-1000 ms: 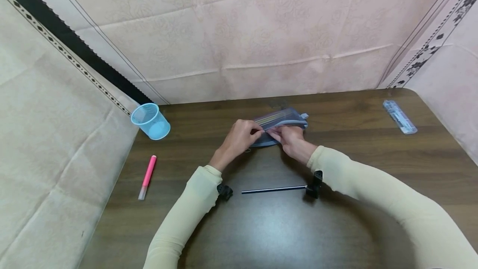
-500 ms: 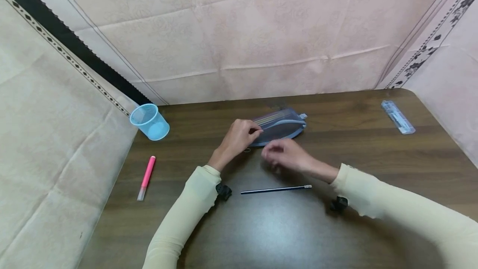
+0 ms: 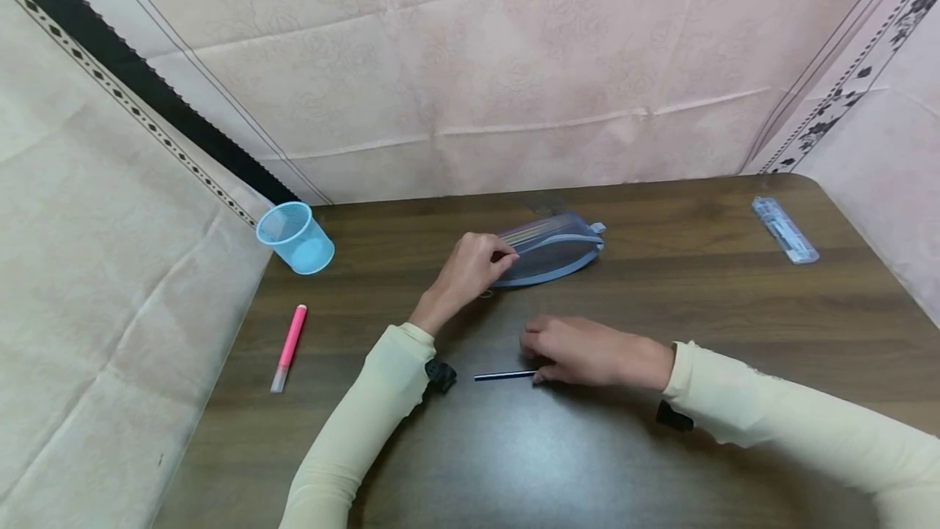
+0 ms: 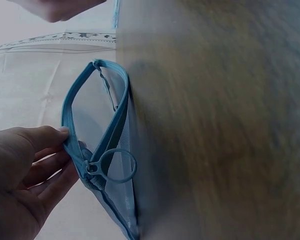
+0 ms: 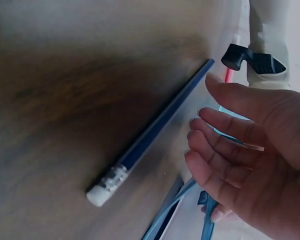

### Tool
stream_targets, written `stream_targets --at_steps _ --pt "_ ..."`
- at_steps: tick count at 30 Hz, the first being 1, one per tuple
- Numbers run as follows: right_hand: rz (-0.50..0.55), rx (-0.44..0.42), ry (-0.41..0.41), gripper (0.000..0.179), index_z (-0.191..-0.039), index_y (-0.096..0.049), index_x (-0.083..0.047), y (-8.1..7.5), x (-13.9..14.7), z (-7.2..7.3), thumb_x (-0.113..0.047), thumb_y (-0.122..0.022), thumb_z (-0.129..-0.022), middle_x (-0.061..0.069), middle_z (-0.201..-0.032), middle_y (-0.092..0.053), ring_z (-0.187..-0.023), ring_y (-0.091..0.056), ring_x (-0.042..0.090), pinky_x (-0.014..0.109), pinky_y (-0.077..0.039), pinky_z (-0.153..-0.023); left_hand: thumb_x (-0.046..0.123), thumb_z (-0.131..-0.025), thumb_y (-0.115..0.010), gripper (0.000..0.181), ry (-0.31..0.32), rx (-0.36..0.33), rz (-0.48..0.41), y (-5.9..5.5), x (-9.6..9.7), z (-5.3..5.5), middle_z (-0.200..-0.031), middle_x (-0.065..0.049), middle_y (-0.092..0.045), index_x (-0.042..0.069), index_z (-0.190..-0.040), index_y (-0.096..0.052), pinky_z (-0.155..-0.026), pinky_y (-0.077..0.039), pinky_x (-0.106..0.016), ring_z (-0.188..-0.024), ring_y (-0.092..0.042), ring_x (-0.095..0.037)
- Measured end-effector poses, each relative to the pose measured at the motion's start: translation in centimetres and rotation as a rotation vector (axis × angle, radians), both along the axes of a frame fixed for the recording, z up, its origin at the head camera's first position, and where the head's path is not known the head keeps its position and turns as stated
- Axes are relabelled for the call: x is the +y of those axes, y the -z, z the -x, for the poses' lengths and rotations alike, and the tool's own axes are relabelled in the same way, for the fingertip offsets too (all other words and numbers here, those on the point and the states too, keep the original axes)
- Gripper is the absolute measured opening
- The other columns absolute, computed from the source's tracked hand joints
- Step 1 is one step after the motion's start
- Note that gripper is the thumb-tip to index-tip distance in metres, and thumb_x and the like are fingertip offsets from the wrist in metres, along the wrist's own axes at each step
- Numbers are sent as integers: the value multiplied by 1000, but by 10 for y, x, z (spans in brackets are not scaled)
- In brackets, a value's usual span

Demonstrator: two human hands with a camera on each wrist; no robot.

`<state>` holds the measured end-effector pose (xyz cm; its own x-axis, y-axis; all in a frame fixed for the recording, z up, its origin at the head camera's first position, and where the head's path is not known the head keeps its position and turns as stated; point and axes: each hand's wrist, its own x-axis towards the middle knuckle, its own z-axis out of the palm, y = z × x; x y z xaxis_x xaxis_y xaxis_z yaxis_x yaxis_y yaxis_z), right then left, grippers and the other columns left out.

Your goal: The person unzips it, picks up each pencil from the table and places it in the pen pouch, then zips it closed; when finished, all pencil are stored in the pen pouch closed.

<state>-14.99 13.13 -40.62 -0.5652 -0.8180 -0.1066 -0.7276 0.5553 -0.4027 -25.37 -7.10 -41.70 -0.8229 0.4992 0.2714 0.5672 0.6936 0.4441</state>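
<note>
My left hand [image 3: 467, 272] pinches the zipper edge of a blue mesh pencil case [image 3: 560, 258], which lies near the back of the table. In the left wrist view the case's zipper [image 4: 121, 105] gapes apart, and a ring pull [image 4: 121, 165] hangs by the thumb and fingers. My right hand [image 3: 587, 352] is over a dark blue pencil [image 3: 503, 376], covering its eraser end in the head view. Seen from the right wrist, that pencil [image 5: 155, 127] lies on the table with its white eraser toward the camera, and the loosely bent fingers [image 5: 215, 155] are beside it, holding nothing.
At the back left edge a light blue cup [image 3: 297, 239] leans tilted. A pink marker [image 3: 290, 348] lies on the left of the wooden table [image 3: 411, 464]. Far right is a flat pale blue packet [image 3: 784, 229]. Patterned cloth [image 3: 470, 72] hangs behind.
My right hand has let go of the pencil case and come down toward me, over the pencil. My left hand has kept its grip on the case.
</note>
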Motion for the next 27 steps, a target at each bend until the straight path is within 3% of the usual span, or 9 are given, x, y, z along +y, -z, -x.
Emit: stream_targets --at_steps 13,21,27 --pt "-12 8 -42 8 -96 -66 -15 16 -5 -3 -15 -73 -92 -6 -89 -58 -76 -53 4 21 -49 -66 20 -96 -70 16 2 -6 6 -1 -1 0 -96 -4 -78 9 -103 -81 -75 -58 -26 -79 -68 -10" --pt "-30 14 -77 6 -102 -64 -12 14 -6 -5 -15 -65 -97 -6 -91 -59 -77 -52 3 21 -50 -67 21 -97 -70 17 3 -4 14 -1 -1 1 -96 -5 -78 9 -103 -80 -77 -59 -27 -80 -68 -10" --pt "40 -56 -134 6 -102 -64 -16 4 -5 -7 -14 -66 -96 -9 -93 -60 -81 -54 -1 18 -51 -72 21 -97 -69 17 10 3 12 -1 -1 1 -96 -4 -78 10 -102 -81 -77 -59 -28 -83 -71 -11"
